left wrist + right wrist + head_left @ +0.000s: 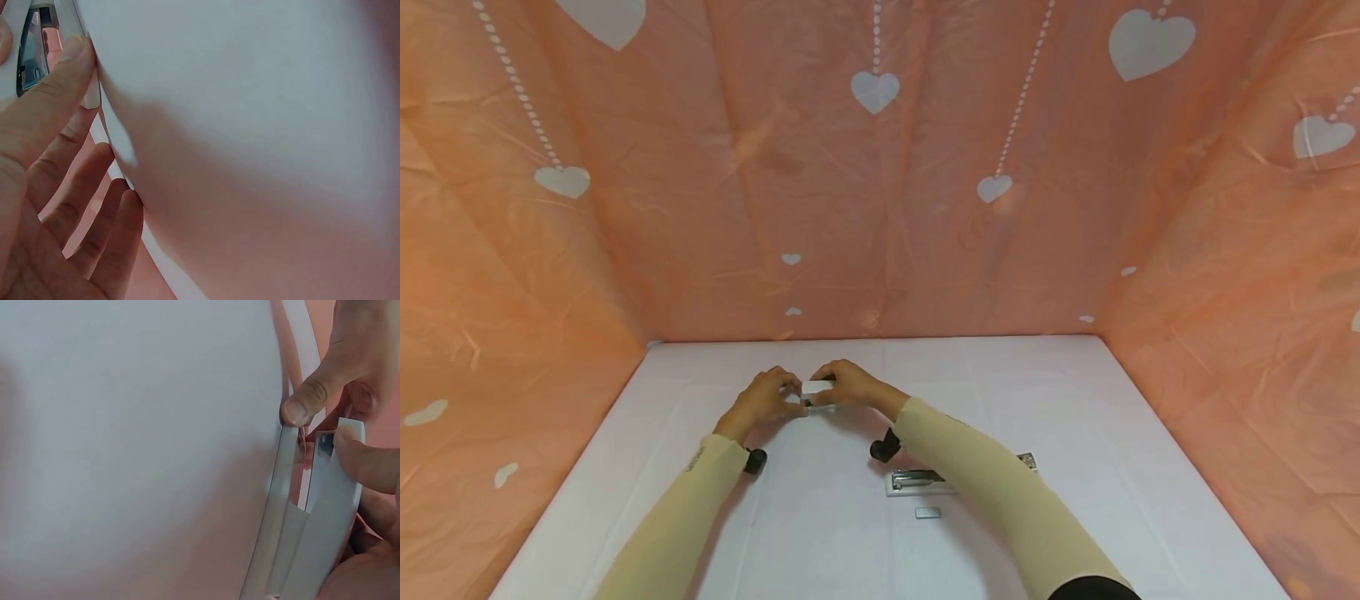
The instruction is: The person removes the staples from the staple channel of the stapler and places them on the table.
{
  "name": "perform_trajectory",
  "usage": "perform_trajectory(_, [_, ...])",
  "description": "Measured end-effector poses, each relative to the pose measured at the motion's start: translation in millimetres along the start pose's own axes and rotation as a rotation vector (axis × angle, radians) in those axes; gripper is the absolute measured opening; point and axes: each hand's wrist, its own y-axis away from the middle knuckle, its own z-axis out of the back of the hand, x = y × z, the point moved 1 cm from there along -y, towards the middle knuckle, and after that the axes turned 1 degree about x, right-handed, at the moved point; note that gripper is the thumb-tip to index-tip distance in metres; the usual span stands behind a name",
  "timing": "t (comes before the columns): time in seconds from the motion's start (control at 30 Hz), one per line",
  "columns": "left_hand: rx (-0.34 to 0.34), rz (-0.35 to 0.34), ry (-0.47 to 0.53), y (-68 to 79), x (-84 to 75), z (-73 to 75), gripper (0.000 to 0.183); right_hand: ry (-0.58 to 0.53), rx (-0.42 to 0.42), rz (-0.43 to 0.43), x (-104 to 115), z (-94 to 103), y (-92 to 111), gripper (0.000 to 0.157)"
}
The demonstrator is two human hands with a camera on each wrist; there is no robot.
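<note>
Both hands hold a white stapler (817, 387) just above the far part of the table. My left hand (766, 395) pinches one end of its base between thumb and forefinger; in the left wrist view the other fingers of that left hand (69, 206) are spread. My right hand (854, 387) grips the stapler's body, its thumb on the white upper arm (337, 506) in the right wrist view. The upper arm stands apart from the base (275, 494), with a metal part showing in the gap.
Nearer on the white table (820, 517) lies another stapler (916, 480) with its metal channel showing, partly behind the right forearm. A small grey block (928, 512), like a staple strip, lies before it. A patterned piece (1027, 460) shows past the right sleeve. Orange curtains (925, 275) surround the table.
</note>
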Motion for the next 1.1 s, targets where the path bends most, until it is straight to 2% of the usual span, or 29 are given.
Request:
perform_trajectory(0.23, [-0.011,0.013,0.002,0.0,-0.9,-1.8,0.03,-0.03,-0.027,-0.029,1.5,-1.6,1.1,0.033])
perform_trajectory(0.5, [0.009,0.014,-0.008,0.3,-0.3,-1.3,0.029,-0.041,-0.026,-0.075,1.2,-3.9,1.6,0.033])
perform_trajectory(0.8, [-0.011,-0.017,-0.021,-1.9,-3.1,-3.8,0.029,-0.033,-0.04,-0.106,-2.8,-2.0,1.7,0.034])
perform_trajectory(0.93, [-0.004,-0.019,-0.022,-1.7,-3.8,-4.1,0.031,-0.111,-0.057,-0.116,-6.6,2.8,5.4,0.037])
perform_trajectory(1.03, [0.001,-0.014,-0.028,-1.2,-2.0,-2.6,0.032,-0.206,-0.073,-0.094,-11.8,7.2,8.0,0.041])
perform_trajectory(1.1, [0.006,-0.009,-0.032,-1.5,-1.5,-1.9,0.032,-0.224,-0.073,-0.067,-13.6,10.1,10.0,0.043])
